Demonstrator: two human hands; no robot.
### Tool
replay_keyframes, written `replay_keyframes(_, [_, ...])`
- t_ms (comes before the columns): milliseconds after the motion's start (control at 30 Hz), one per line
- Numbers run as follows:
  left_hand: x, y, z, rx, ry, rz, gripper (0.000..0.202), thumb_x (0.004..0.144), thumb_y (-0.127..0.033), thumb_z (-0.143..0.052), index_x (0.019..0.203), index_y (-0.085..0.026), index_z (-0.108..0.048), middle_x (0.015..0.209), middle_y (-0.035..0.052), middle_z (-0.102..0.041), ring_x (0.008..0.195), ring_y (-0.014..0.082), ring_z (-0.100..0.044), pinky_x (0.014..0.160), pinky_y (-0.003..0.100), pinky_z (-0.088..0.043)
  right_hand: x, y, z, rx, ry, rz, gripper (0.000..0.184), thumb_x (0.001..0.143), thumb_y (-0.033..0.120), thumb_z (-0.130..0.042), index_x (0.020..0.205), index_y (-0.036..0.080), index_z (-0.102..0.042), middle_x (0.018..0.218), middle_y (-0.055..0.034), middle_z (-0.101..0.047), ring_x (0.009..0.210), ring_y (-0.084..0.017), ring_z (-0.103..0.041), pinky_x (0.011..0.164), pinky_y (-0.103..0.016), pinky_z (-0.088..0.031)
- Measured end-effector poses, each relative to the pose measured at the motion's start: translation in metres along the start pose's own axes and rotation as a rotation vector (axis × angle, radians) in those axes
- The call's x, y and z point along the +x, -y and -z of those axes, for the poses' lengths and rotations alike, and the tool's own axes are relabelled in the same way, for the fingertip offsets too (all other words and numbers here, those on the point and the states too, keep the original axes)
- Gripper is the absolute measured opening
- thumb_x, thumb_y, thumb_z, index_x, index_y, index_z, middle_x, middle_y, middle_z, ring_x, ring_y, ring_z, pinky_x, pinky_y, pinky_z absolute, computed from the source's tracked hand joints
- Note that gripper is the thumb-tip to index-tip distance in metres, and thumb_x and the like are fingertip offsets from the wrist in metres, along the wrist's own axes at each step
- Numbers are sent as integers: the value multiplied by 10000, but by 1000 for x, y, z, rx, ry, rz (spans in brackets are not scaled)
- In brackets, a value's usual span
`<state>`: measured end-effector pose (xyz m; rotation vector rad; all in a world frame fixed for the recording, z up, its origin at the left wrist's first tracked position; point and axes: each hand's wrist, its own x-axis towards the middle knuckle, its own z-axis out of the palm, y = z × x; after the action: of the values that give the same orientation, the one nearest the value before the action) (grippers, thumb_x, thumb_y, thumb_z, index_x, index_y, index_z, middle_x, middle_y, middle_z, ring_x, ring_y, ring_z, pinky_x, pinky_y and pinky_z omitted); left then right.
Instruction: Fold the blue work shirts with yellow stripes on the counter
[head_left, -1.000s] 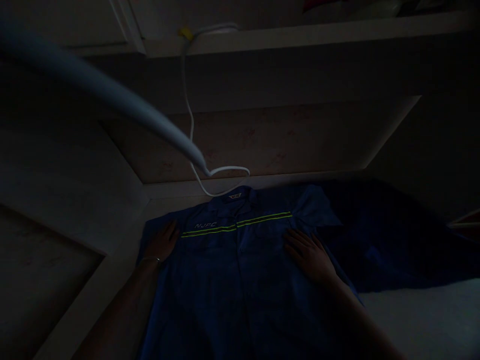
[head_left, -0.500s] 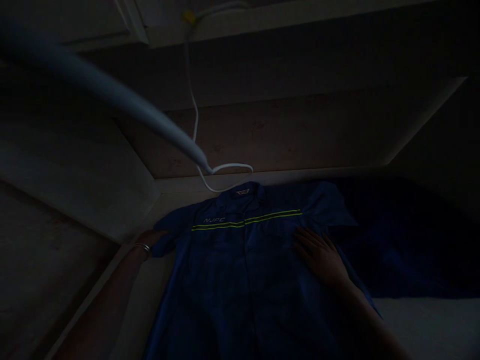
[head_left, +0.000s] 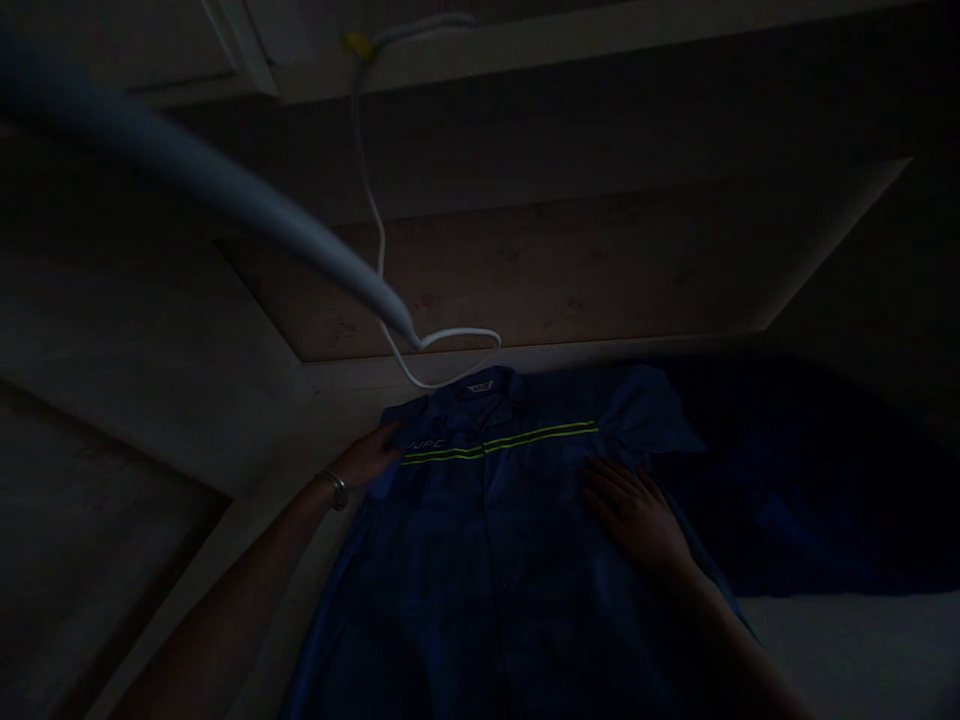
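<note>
My left grip (head_left: pixel 367 458) has its fingers pinched on the shoulder edge of the blue shirt (head_left: pixel 487 530). The shirt lies flat on a pale surface (head_left: pixel 862 650), front up, collar away from me. My right grip (head_left: pixel 637 515) rests spread open, palm down, on its chest, holding nothing.

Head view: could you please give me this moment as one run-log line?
left hand: at shoulder edge of blue shirt | right hand: flat on its chest | white cable: beyond collar
</note>
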<state>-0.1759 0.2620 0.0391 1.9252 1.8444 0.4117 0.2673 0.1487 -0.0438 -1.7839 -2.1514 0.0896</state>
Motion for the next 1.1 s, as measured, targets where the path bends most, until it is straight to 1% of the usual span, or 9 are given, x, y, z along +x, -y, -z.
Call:
replay_keyframes(100, [-5,-13,-30,-36,100,-32,613,841,-443,-549,1380,-153,-530,1195,83,-721,967,193,-706,851,291,-554,0,0,0,1,-10,3,459,986,517,-397,1354,307,-575,1455,-15,-524,1376,-269,-435,1154,-563,-266])
replay_keyframes(200, [-12,-16,-49,-14,92,-15,551,892,-518,-463,1283,-160,-612,1011,69,-767,814,191,-715,760,313,-571,0,1,1,3,-18,6,454,985,519,-405,1341,304,-586,1447,-14,-534,1374,-268,-437,1155,-561,-264])
replay_keyframes(300, [-14,-13,-56,69,-56,2,495,922,-481,-406,1203,-155,-651,1149,117,-715,1056,229,-665,958,356,-507,0,2,2,12,-12,5,451,990,521,-394,1336,309,-590,1447,-11,-534,1374,-266,-437,1162,-560,-251])
replay_keyframes(400, [-13,-8,-64,182,-223,33,568,940,-490,-351,1338,-136,-549,1434,192,-516,1339,308,-468,1130,467,-345,0,2,2,21,-10,-3,458,990,529,-389,1349,317,-577,1455,-6,-524,1378,-264,-432,1166,-562,-242])
replay_keyframes(567, [-17,8,-88,332,-189,13,681,929,-534,-368,1451,-101,-425,1584,226,-286,1438,382,-314,1149,593,-249,0,3,4,27,-2,-9,461,994,531,-386,1355,315,-574,1468,0,-509,1387,-264,-419,1170,-559,-237])
replay_keyframes(767, [-22,39,-81,484,-140,-122,620,939,-491,-357,1480,-191,-398,1600,171,-287,1454,319,-311,1124,542,-331,1,4,7,51,20,-17,462,993,530,-381,1349,314,-581,1463,-11,-516,1393,-264,-411,1173,-564,-229])
replay_keyframes(933, [-21,46,-77,630,9,-131,518,936,-318,-353,1441,-301,-468,1612,112,-280,1488,348,-212,1109,645,-277,4,8,11,184,43,-76,444,969,526,-430,1312,314,-615,1443,-20,-540,1388,-266,-416,1178,-563,-209])
replay_keyframes(1033, [-18,48,-80,736,78,-147,547,919,-216,-338,1438,-332,-465,1627,82,-249,1494,370,-167,1093,676,-256,15,-10,25,521,30,-254,458,918,534,-494,1247,265,-666,1306,-52,-652,1230,-265,-575,1095,-487,-377])
replay_keyframes(1100, [-17,50,-83,798,95,-187,588,895,-145,-334,1420,-368,-477,1626,58,-257,1491,384,-161,1085,689,-243,26,-37,41,738,-95,-466,499,876,550,-528,1211,214,-682,1193,-73,-705,1080,-255,-652,948,-401,-496])
